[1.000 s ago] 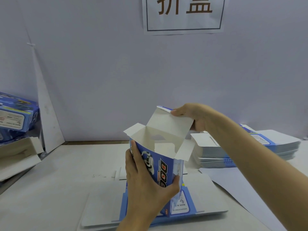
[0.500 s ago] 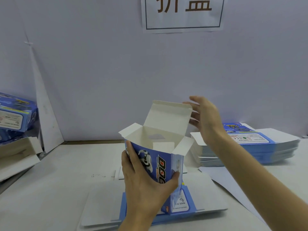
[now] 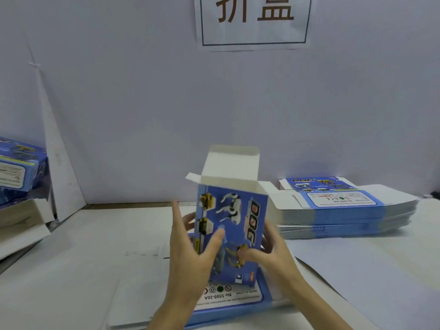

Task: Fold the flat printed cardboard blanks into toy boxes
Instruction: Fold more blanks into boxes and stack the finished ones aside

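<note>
The white tabletop [image 3: 83,258] carries a thick stack of flat blanks [image 3: 345,210] toward its far right edge; another flat blank [image 3: 228,298] lies printed side up at the middle of the near edge; over it the blue toy box [image 3: 235,225] is held upright, its lid flap raised and side flaps splayed; the left hand [image 3: 190,256] grips the box's left side, thumb across the front; the right hand [image 3: 273,253] grips the right side, thumb pressed on the lower front.
</note>
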Demonstrator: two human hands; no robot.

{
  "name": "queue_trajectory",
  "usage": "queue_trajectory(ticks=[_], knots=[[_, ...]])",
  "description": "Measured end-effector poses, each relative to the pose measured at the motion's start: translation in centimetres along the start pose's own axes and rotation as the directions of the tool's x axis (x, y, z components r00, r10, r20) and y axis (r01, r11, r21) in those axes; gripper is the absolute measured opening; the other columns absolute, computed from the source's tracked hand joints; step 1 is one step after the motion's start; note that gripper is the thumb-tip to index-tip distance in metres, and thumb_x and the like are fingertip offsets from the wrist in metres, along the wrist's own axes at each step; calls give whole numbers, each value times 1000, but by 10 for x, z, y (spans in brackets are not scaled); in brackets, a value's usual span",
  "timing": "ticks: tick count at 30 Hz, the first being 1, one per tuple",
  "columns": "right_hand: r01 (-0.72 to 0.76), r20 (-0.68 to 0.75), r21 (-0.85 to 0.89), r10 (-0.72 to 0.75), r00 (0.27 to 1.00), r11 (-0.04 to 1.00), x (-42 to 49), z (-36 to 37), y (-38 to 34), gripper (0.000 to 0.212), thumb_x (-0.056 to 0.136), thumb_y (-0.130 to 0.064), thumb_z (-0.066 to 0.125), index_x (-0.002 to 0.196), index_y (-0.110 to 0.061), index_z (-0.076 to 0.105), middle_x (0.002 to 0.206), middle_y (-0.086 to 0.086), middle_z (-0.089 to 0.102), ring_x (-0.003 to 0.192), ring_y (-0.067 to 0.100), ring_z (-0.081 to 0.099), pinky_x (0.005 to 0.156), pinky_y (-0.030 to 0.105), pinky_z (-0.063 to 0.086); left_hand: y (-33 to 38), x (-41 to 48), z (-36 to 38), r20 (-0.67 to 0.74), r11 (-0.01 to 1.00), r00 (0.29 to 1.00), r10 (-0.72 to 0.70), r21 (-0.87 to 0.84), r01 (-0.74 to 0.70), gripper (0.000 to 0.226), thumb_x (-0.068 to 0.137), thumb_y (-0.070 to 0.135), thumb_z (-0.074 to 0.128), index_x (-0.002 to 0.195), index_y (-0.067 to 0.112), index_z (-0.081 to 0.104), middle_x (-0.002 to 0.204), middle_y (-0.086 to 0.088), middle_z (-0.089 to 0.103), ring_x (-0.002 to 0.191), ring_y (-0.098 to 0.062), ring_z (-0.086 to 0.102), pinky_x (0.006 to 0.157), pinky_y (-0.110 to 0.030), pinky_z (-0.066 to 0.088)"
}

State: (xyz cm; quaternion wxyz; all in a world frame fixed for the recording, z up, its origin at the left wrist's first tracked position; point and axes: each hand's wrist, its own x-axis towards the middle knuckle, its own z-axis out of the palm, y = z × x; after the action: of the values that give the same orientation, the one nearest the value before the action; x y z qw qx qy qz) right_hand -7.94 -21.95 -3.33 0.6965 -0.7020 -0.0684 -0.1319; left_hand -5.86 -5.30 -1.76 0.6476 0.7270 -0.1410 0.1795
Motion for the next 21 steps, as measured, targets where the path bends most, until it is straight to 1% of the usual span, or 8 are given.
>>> queue_trajectory(ticks=[2,4,8,11,13,15,19,21], knots=[[-44,16,82,43,999,996,1,-5,4,87,55,-23,84,134,-18,48,109,5,72,97,25,70,71,31,58,-14,5,-6,98,996,992,-76,-28,79,71,65,61,61,128,58,29,121,20,56,112,-6,58,71,-16,54],[-65,48,90,61,997,994,-2,-4,7,87,58,-26,83,136,-19,46,114,6,70,100,27,69,73,32,58,-26,5,-6,181,986,974,-139,-69,153,66,61,60,65,122,47,46,109,21,67,103,-4,64,68,-14,54],[-71,53,18,70,996,997,-5,3,15,90,67,-34,80,145,-26,34,125,0,65,109,21,66,80,33,58,-39,3,-5,201,974,962,-183,-93,205,66,58,59,67,118,36,51,100,18,71,92,0,67,67,-14,54],[-72,40,-70,75,996,995,-6,6,18,98,69,-37,79,149,-37,22,133,-8,58,116,13,61,89,37,56,-41,3,-6,145,979,979,-145,-123,163,41,69,49,65,103,26,63,85,11,73,77,-2,68,64,-13,52],[-93,46,-94,98,994,991,-7,7,19,97,68,-45,76,147,-45,19,135,-16,53,117,10,59,88,35,57,-41,3,-6,58,975,989,-136,-172,144,25,76,38,62,84,15,67,63,6,68,60,-4,63,57,-14,50],[-100,51,-110,106,993,989,-8,8,21,98,68,-52,74,146,-48,16,136,-18,50,117,8,59,83,29,58,-39,3,-7,31,975,991,-129,-179,132,22,79,33,60,78,12,64,54,10,62,53,-2,58,53,-11,46],[-62,55,-107,68,996,992,-8,9,22,95,70,-49,76,146,-47,18,132,-17,56,115,8,61,85,31,57,-41,3,-6,91,985,990,-109,-123,120,32,75,40,62,98,17,62,68,12,69,66,-1,65,55,-9,47],[-60,43,-115,65,997,991,-9,8,23,96,69,-49,75,147,-45,19,133,-16,55,117,9,60,89,35,56,-41,2,-5,94,984,990,-108,-131,119,32,76,40,61,97,16,62,69,12,69,66,-1,65,54,-9,47]])
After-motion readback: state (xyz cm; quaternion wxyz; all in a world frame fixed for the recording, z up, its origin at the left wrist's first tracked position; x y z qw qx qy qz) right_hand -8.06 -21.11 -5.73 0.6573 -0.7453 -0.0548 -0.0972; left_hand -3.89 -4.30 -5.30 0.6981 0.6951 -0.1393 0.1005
